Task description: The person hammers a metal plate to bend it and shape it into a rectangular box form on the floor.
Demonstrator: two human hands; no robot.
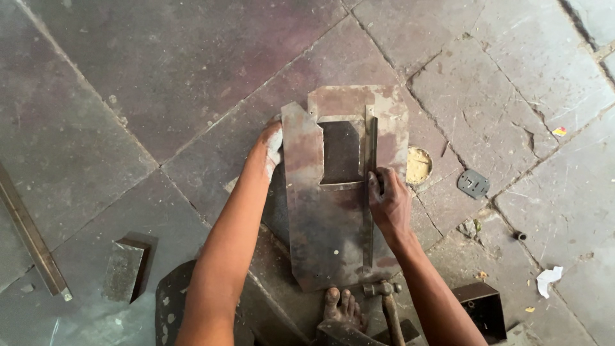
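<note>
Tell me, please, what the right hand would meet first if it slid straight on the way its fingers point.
Probably nothing new: the right hand points up along the thin metal strip on the rusty sheet, so it would follow that strip toward the sheet's far edge.

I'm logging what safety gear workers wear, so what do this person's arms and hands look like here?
Both arms are bare up to the frame edge, with no sleeves showing. The left hand wears no glove, though pale dust or a whitish smear covers its fingers. The right hand is bare too, with dark grime on the fingers. No watch, rings or bands are visible.
</note>
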